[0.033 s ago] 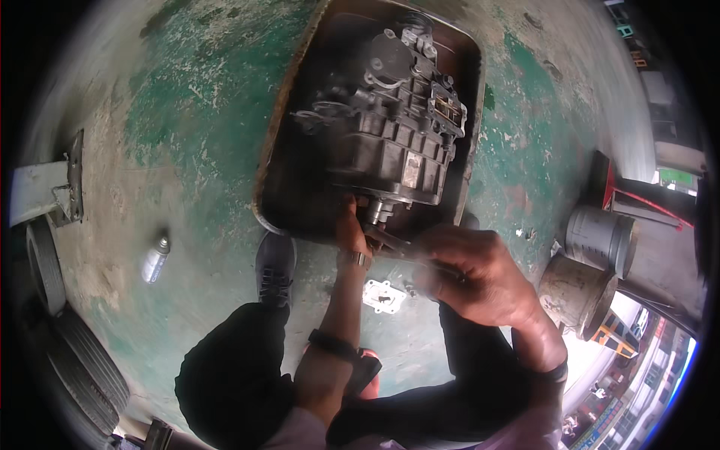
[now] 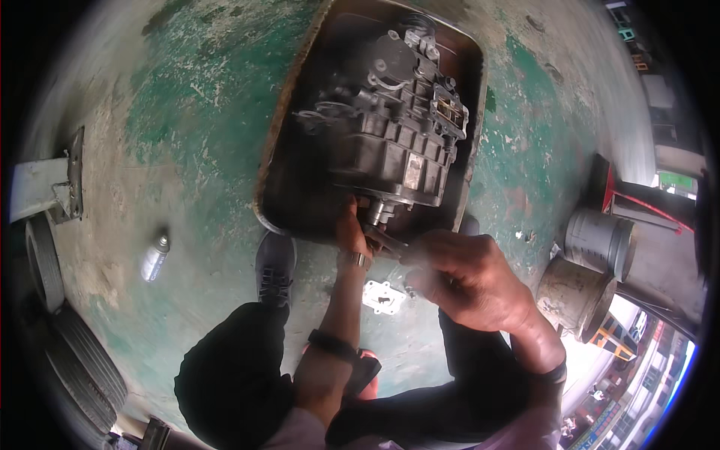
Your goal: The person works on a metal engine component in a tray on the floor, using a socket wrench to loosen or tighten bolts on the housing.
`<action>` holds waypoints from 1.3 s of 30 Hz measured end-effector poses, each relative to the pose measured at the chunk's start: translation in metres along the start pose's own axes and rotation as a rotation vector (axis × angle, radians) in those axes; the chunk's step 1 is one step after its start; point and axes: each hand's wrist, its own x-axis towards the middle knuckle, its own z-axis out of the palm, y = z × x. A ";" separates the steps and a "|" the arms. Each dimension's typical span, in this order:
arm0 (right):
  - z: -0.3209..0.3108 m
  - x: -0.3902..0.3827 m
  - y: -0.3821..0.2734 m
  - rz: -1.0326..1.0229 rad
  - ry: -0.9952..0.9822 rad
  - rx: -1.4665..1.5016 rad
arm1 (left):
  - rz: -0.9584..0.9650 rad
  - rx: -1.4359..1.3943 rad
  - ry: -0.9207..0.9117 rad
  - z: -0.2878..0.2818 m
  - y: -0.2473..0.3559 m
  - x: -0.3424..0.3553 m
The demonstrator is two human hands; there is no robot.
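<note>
Grey metal makes up the gearbox (image 2: 394, 154), which lies in a dark, rust-edged pan (image 2: 296, 180) on the floor (image 2: 202, 150), its ribbed casing turned toward the person and a bright shaft (image 2: 377, 212) jutting from its near end. On its right side is an opening (image 2: 450, 114) with a pale rim; fittings crowd the far end. The left hand (image 2: 351, 231) reaches over the pan's near edge and sits beside the shaft, its fingertips up against the gearbox's near end; whether those fingers grip anything, I cannot tell. A watch (image 2: 360, 259) circles the left wrist. The right hand (image 2: 469, 277), blurred, has its fingers closed around one end of a dark bar (image 2: 390, 244), which slants from there toward the shaft; its far end is too hidden to make out. Between the two forearms, a white flat plate (image 2: 384, 298) with a cut-out middle lies on the green, worn floor, near a grey shoe (image 2: 275, 266). A spray can (image 2: 155, 259) stands well off to the left, tyres (image 2: 90, 367) are beyond it at the lower left, and two drums (image 2: 576, 294) sit at the right.
</note>
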 end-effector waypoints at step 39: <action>-0.026 -0.038 0.077 0.502 -0.012 -0.070 | 0.359 0.355 0.237 -0.014 -0.044 0.035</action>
